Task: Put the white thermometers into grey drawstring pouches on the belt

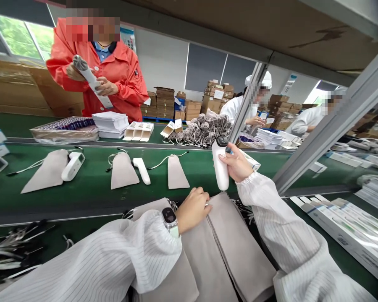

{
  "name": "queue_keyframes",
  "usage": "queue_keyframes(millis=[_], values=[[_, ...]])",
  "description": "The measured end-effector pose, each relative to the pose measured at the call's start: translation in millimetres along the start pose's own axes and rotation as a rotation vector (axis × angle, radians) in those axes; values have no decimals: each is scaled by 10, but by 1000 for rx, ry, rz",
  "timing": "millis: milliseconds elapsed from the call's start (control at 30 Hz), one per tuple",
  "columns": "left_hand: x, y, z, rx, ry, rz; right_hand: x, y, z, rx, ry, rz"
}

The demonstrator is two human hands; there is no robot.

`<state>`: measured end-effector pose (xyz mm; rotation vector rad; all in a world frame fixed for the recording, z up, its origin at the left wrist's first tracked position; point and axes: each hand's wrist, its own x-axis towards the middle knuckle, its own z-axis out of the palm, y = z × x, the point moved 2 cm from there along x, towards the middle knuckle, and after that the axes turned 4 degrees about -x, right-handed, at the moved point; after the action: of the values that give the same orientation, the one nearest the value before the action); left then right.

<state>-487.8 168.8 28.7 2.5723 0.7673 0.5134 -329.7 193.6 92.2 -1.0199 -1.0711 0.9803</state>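
My right hand (237,164) is closed around a white forehead thermometer (221,167) with a dark top end, holding it upright above the belt's near edge. Below it lie stacked grey drawstring pouches (239,243). My left hand (193,209), a watch at its wrist, rests on these pouches with fingers curled and fingertips pinching at the edge of one; its thumb is partly hidden. On the green belt lie a single grey pouch (177,173), another pouch (124,171) beside a white thermometer (141,170), and a third pouch (47,170) touching a thermometer (73,166).
A metal post (334,113) slants up at the right. White boxes (349,226) lie at the right front, and loose cords (15,247) at the left. Across the belt are a heap of grey pouches (204,130), paper stacks (110,122) and a person in red (122,79) holding a grey-and-white item.
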Motion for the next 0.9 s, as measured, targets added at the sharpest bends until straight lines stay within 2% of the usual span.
queue_keyframes(millis=[233,467,567,767,833,900], values=[[-44,97,-27,47,51,121,-33,-16,24,25,-50,-24],[-23,110,-6,60,95,181,-18,-32,-33,34,8,-4],[-13,139,-30,44,107,204,-29,7,-36,30,-8,7],[-24,174,-228,-75,220,191,-84,49,74,54,-49,76],[-20,151,-314,-188,294,163,-114,43,116,58,-108,134],[-12,105,-401,-275,381,119,-162,66,168,-32,-223,243]])
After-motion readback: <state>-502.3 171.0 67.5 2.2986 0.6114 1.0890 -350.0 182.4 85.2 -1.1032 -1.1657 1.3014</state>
